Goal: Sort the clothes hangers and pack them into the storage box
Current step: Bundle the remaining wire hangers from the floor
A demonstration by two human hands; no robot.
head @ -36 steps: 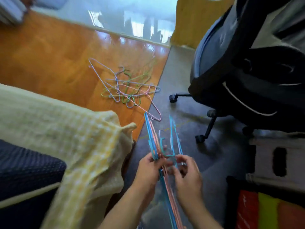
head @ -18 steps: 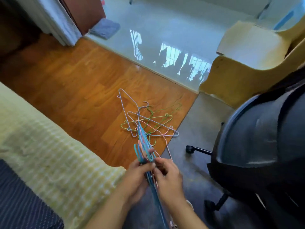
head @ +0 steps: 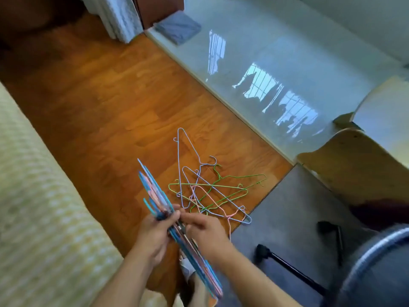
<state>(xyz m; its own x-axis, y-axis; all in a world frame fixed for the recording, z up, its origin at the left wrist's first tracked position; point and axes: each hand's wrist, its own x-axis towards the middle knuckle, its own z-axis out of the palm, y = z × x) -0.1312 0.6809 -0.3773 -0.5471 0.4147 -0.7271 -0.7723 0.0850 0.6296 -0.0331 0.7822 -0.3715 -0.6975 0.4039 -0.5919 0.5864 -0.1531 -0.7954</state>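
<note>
**Hanger bundle held in both hands above the floor pile**

The left hand (head: 152, 234) grips a stacked bundle of blue and pink wire clothes hangers (head: 159, 197) in the lower centre of the frame. Its fingers are curled round the bundle near the hooks, with the thumb on the near side. The bundle runs diagonally from the centre of the frame down towards the bottom edge, passing between both forearms. Several turquoise hook ends protrude at the left side of the bundle, just above the left hand.

The right hand (head: 207, 234) sits just beside the left hand, to its right. Its index finger and thumb extend towards the bundle and meet it at the hook area; the other fingers are loosely curled. Whether the fingertips pinch a wire or only touch it cannot be determined.

A loose pile of lilac, green and pink wire clothes hangers (head: 208, 189) lies tangled on the orange-brown wooden floor (head: 99, 111), right of centre and just above the right hand. One pink hanger of the pile reaches over the edge onto the grey mat (head: 287, 218) at the lower right.

A yellow-and-white checked fabric cover (head: 39, 207) fills the left side of the frame. A glossy pale tiled floor (head: 276, 52) occupies the upper right. A folded grey cloth (head: 178, 29) lies at the top centre. A black office chair (head: 376, 269) appears at the lower right corner.
</note>
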